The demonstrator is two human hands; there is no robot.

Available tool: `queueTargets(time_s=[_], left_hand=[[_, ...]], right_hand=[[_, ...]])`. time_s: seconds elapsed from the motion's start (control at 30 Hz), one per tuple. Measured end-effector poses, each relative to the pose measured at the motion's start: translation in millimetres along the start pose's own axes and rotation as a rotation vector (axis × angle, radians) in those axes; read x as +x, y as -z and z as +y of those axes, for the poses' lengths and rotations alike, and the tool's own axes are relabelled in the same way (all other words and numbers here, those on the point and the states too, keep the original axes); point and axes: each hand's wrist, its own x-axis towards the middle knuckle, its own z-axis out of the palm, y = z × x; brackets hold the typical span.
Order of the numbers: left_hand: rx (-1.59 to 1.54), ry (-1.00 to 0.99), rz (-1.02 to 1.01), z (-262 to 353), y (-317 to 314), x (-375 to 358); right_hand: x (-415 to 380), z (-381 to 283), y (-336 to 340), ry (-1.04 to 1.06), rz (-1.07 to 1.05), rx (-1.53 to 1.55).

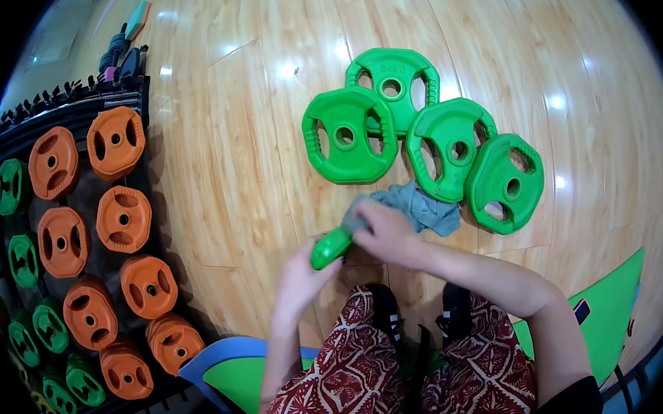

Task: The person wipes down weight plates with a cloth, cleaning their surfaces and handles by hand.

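Observation:
My left hand (303, 274) is closed round a green weight plate (331, 248), seen nearly edge-on above the floor in front of my knees. Against the far end of that plate, my right hand (384, 233) presses a grey cloth (357, 212), its fingers bent over it. More grey-blue fabric (429, 211) lies bunched on the floor just beyond my right hand. Several green plates rest flat past it, partly overlapping: one at the left (349, 135), one at the back (390, 73), and two toward the right (456, 149).
On my left stands a rack (148, 104) loaded with orange plates (63, 242) and smaller green plates (23, 260). A green mat-like surface (614, 304) with a phone (581, 311) on it is at my right. Dumbbells (117, 49) sit at the far left on the wooden floor (266, 98).

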Motion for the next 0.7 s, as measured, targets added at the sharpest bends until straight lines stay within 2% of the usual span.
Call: queueTargets(time_s=[0.07, 0.1, 0.13, 0.2, 0.23, 0.27, 0.33, 0.43, 0.47, 0.53, 0.57, 0.6, 0.67, 0.7], left_hand=[[-0.029, 0.054, 0.007, -23.9, 9.7, 0.4], [-0.049, 0.012, 0.105, -28.9, 11.4, -1.2], [-0.045, 0.011, 0.103, -32.8, 14.1, 0.9], [-0.012, 0.090, 0.157, -37.6, 17.7, 6.7], [-0.009, 0.047, 0.180, -44.8, 16.3, 9.0], [-0.008, 0.050, 0.180, -45.3, 17.1, 8.1], [0.027, 0.096, 0.194, -43.8, 17.8, 6.4], [0.072, 0.109, 0.164, -45.1, 16.9, 2.2], [0.076, 0.113, 0.162, -43.7, 16.3, 1.1], [0.097, 0.126, 0.189, -40.4, 14.0, -1.0], [0.099, 0.134, 0.189, -41.9, 11.9, -2.3], [0.082, 0.126, 0.213, -45.2, 10.1, -3.1], [0.066, 0.122, 0.241, -51.8, 6.2, -4.4], [0.035, 0.130, 0.254, -55.3, 4.0, -6.4]], right_hand=[[9.2, 25.6, 5.7, -0.243, -0.011, 0.080], [8.2, 27.5, 14.3, -0.288, -0.029, 0.124], [7.1, 33.0, 14.3, -0.289, -0.027, 0.128], [7.0, 40.9, 9.2, -0.275, 0.107, 0.320], [9.6, 38.0, 4.3, -0.357, 0.131, 0.468], [6.5, 33.3, 0.7, -0.358, 0.129, 0.470], [-1.2, -9.5, 4.3, -0.139, 0.137, 0.379], [3.6, -18.6, -20.8, 0.351, 0.147, 0.116], [5.9, -17.7, -25.2, 0.349, 0.145, 0.121], [12.0, -14.0, -31.0, 0.569, 0.075, -0.225], [16.2, -3.0, -33.0, 0.585, -0.018, -0.265], [16.1, 4.4, -36.5, 0.586, -0.021, -0.257], [14.8, 19.5, -40.2, 0.411, 0.046, -0.266], [13.7, 27.8, -36.4, 0.238, -0.054, -0.213]])
